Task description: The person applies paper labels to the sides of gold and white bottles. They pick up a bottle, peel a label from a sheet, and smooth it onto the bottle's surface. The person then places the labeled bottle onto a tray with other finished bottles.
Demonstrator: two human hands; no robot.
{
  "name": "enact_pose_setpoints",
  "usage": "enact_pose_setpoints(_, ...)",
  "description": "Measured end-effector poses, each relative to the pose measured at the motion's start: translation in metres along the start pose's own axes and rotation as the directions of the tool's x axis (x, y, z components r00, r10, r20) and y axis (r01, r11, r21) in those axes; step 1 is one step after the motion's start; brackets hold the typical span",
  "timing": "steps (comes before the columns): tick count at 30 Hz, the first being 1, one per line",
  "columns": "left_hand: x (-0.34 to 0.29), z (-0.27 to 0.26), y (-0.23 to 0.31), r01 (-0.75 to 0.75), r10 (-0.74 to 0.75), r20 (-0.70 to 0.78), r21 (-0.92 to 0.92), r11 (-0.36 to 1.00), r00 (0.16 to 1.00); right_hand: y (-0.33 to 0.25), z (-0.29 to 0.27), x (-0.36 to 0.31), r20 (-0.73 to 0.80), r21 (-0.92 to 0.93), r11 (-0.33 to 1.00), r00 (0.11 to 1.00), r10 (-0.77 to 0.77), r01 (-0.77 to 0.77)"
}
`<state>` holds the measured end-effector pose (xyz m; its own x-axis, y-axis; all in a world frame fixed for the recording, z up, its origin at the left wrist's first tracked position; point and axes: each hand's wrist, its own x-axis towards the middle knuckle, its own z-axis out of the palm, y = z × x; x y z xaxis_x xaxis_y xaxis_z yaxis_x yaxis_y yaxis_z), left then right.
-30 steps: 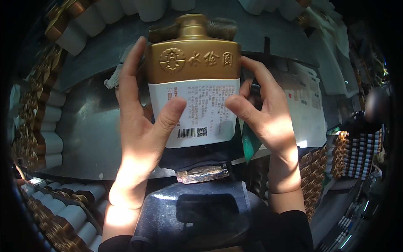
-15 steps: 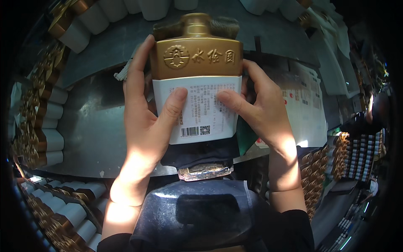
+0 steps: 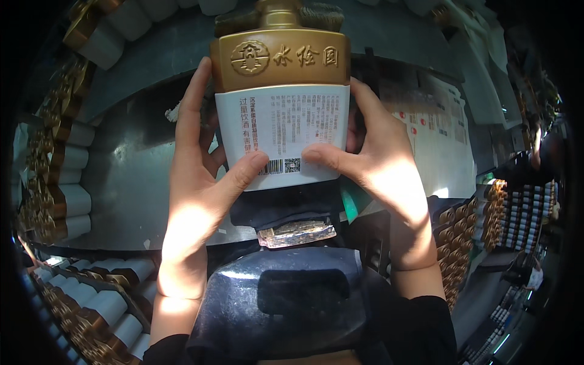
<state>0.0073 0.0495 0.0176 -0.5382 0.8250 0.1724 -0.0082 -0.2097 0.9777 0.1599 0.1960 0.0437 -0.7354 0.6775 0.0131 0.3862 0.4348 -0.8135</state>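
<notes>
Between both hands is a flat-sided bottle (image 3: 281,112) with a gold shoulder and neck and a white body. A printed label with a barcode covers the white face toward me. My left hand (image 3: 204,161) grips its left side, the thumb pressed near the barcode at the lower edge. On the other side my right hand (image 3: 377,146) holds it, thumb on the lower right of the label. The remaining fingers reach round the sides and are partly hidden behind the bottle. Dark bristle brushes (image 3: 237,24) show on both sides of the bottle's neck.
A grey metal worktable (image 3: 131,182) spreads beneath. Sheets of labels (image 3: 435,131) lie to the right. Gold-and-white bottles (image 3: 76,158) line the left edge, with more bottles (image 3: 97,298) at lower left and stacked bottles (image 3: 456,243) at right. A dark-cloth-covered support (image 3: 283,210) sits below the bottle.
The bottle has shifted slightly up in the view. My thumbs now rest lower on the label, near the barcode, uncovering more of the print.
</notes>
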Motion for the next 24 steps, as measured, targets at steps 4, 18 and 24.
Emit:
enact_pose_setpoints(4, 0.0, 0.002, -0.002, 0.019, -0.018, -0.018, 0.036, 0.999, 1.0, -0.001, -0.004, 0.002, 0.048, -0.042, 0.999, 0.999, 0.021, -0.019)
enact_pose_setpoints(18, 0.023, 0.005, 0.004, -0.072, 0.079, -0.072, 0.097, 0.993, 0.994, -0.001, -0.017, 0.02, 0.039, 0.122, 0.992, 0.999, -0.019, 0.014)
enact_pose_setpoints(24, 0.024, -0.001, 0.003, -0.004, 0.012, -0.128, 0.057, 0.998, 0.992, 0.011, -0.011, 0.021, 0.04, 0.327, 0.945, 0.999, -0.006, -0.007)
